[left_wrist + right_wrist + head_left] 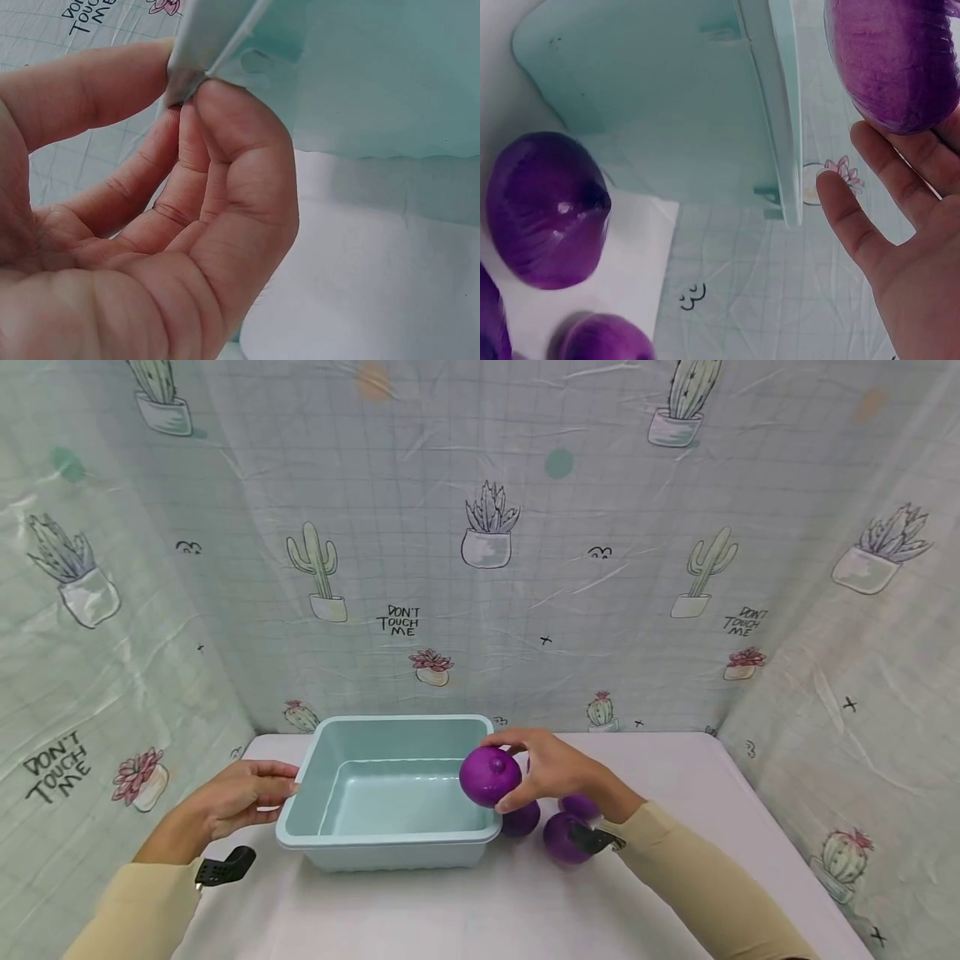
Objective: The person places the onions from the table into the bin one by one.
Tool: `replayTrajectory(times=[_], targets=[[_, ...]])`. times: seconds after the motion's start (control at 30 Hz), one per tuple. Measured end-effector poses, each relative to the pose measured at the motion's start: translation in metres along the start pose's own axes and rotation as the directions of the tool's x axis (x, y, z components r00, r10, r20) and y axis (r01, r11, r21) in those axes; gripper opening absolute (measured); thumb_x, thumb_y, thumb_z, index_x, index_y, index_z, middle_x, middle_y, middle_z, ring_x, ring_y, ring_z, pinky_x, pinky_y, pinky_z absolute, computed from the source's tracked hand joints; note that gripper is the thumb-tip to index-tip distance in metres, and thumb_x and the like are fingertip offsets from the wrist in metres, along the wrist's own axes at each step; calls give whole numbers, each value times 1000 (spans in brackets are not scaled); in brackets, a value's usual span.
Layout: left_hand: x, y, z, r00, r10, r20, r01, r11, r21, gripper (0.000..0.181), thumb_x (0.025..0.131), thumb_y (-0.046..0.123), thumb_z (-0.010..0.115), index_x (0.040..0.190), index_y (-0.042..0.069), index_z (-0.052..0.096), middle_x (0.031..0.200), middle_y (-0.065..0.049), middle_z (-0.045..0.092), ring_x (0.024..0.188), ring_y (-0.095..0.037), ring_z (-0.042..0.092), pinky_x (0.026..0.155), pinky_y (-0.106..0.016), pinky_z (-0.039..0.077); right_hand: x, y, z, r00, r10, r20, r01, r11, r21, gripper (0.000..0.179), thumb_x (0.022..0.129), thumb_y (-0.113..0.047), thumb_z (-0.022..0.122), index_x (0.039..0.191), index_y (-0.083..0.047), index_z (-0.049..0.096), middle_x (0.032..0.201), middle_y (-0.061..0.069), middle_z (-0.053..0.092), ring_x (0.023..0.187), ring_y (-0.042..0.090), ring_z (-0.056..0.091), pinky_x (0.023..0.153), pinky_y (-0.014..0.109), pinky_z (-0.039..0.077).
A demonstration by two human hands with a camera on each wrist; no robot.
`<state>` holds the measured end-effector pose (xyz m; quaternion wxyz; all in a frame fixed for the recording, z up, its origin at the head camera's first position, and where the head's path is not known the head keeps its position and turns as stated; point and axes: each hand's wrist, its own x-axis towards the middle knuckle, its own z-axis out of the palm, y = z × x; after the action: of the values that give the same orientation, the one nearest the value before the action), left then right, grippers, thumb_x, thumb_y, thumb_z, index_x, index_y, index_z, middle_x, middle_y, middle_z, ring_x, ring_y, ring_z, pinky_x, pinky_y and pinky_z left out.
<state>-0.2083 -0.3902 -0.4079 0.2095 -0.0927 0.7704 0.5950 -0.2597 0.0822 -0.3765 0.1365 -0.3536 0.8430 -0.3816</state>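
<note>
Cloth (135, 693) with plants drawn on it is at the far left and goes round the back too. Next is a tan sleeve (142, 902), cut off at the bottom. The left hand (251, 797) pinches the left rim of a pale blue-green tub (390, 841). Up close, from the left wrist, some of its fingertips are hidden by the rim. The tub sits on a white table (375, 918).

By the tub's right rim, the right hand (555, 768) holds a purple ball (490, 777) up between thumb and fingers. This ball hides part of the rim. In the right wrist view, its top is cut off. More purple balls (521, 820) lie on the table, right of the tub. The arm and a black wrist piece (588, 837) cover bits of them. A little purple shows behind the fingers; I can't tell what it belongs to.
</note>
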Motion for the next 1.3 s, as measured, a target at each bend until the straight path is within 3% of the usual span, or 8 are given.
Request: replayTrajectory(times=[0.53,1.3], targets=[[-4,-2,-3,1000,-2,7,2,1000,-24,47,94,13,76,133,-5,57,101,1,74,88,-18,71,80,-34,63,27,-12,9,996,-60,62,60,998,-7,77,67,-38,94,137,-24,65,130,-4,70,124,28,64,103,48,52],[0,1,2,1000,3,2,-3,1000,-22,49,94,11,75,135,-7,54,100,0,73,87,-18,71,79,-34,63,74,-28,23,997,-27,77,25,999,37,79,70,-36,93,142,-22,62,138,1,67,120,25,65,92,31,58]])
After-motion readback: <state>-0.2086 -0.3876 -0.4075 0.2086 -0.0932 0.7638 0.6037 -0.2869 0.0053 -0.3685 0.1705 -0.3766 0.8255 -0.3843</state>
